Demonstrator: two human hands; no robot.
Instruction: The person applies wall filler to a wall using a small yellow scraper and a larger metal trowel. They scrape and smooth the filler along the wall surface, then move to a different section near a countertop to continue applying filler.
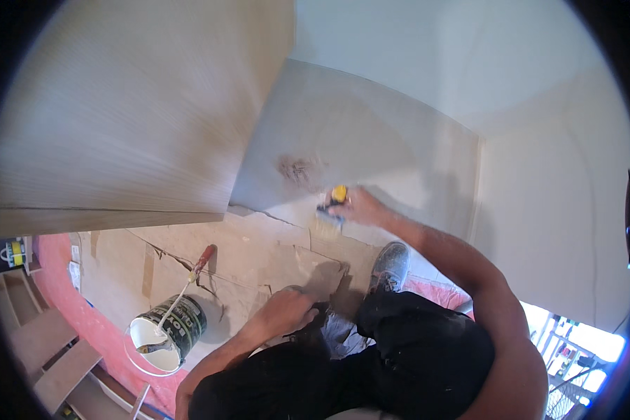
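Note:
My right hand [360, 207] is closed around a flat brush [330, 216] with a yellow and black handle. Its pale bristles point down onto the light panel at floor level, just ahead of my right shoe [390, 264]. Close by on the grey panel [378, 126] is a smeared brownish patch [298, 172]. My left hand [287, 312] hangs by my left knee with its fingers curled in, and nothing sticks out of it. To its left stands a dark bucket [187, 325] with a white inside. A red-handled tool [202, 259] leans out of the bucket, and a second brush [154, 346] lies in it.
A tall wood-grain panel [140, 112] rises at the left, and a pale wall [539, 182] closes off the right. Brown sheeting [245, 245] with torn edges covers the floor. Red sheeting [66, 283] and wooden boards [49, 332] lie beyond the bucket.

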